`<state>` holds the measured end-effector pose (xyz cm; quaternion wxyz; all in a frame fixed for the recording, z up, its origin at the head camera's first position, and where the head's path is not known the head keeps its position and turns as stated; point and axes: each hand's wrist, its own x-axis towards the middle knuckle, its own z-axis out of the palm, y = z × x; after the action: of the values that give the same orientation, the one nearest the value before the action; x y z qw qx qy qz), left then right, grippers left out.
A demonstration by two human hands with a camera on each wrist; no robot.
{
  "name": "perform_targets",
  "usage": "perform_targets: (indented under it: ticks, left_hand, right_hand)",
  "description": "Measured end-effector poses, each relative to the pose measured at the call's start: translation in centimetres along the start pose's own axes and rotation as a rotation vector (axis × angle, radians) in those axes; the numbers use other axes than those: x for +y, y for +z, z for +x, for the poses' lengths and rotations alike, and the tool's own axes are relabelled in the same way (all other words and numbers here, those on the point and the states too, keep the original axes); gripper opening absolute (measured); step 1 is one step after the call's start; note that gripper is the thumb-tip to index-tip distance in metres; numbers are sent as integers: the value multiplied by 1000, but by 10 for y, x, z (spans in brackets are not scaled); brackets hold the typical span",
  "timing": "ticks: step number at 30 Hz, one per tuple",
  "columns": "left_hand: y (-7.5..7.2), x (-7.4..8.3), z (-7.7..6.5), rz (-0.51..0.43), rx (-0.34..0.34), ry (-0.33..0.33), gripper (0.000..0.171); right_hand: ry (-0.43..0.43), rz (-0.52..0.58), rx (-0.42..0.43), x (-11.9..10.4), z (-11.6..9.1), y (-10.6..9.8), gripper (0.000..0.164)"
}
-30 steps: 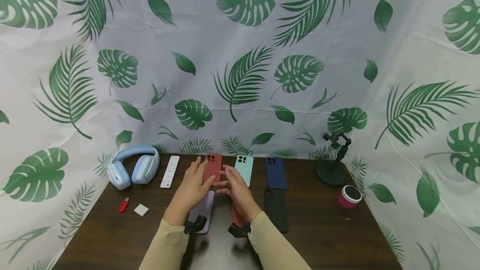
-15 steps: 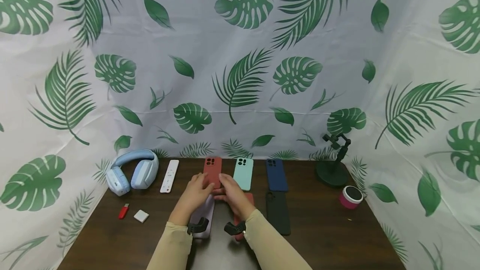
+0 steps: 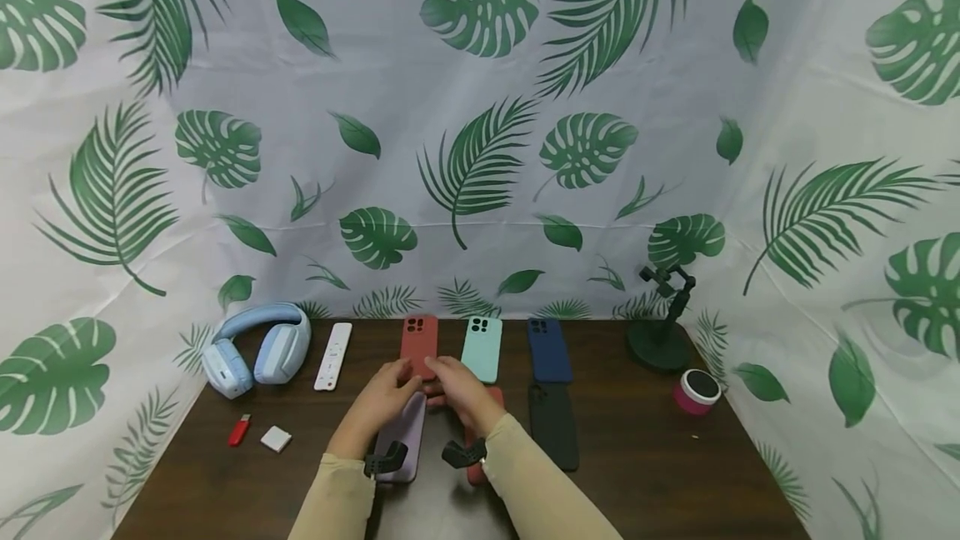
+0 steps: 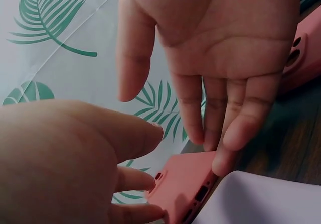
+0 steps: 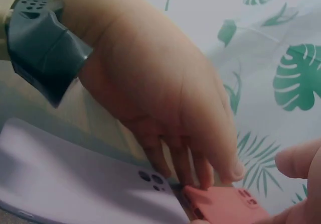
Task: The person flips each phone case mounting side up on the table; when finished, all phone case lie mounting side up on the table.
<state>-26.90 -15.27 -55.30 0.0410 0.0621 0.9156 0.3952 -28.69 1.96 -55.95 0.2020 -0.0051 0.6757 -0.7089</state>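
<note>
A red phone case (image 3: 419,344) lies on the dark wooden table at the back, its camera cutouts at the far end. My left hand (image 3: 375,402) is at its near left corner, fingertips touching the case in the left wrist view. My right hand (image 3: 467,394) stands at the near right corner; its fairly straight fingers (image 4: 203,111) reach down to the case's near edge. Both hands look relaxed, neither curled round the case. A lilac phone case (image 3: 405,440) lies below my left hand. Under my right forearm, a second red phone case (image 3: 474,473) is partly hidden.
To the right lie mint (image 3: 482,348), navy (image 3: 550,350) and black (image 3: 553,427) phone cases. On the left are blue headphones (image 3: 258,348), a white remote (image 3: 333,357), a red USB stick (image 3: 239,430) and a white square piece (image 3: 276,439). A dark stand (image 3: 660,344) and pink-white jar (image 3: 697,392) stand right.
Both hands have come down and toward me, from above the red phone case to its near end, and their fingers are less spread. The cases lie as before; the head view shifted slightly.
</note>
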Motion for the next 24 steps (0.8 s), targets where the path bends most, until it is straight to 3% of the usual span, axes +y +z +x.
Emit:
perform_targets:
  ticks: [9,16,24]
  left_hand:
    - [9,2,-1,75,10,47,57]
    - [11,4,2,62,56,58,49]
    - [14,3,-1,70,52,53,39]
  right_hand:
    - [12,-17,30,-3,-3,0,61]
    - [-15,-17,21,-9,-8,-5,58]
    - [-5,11,4,-13,-16,-9,57]
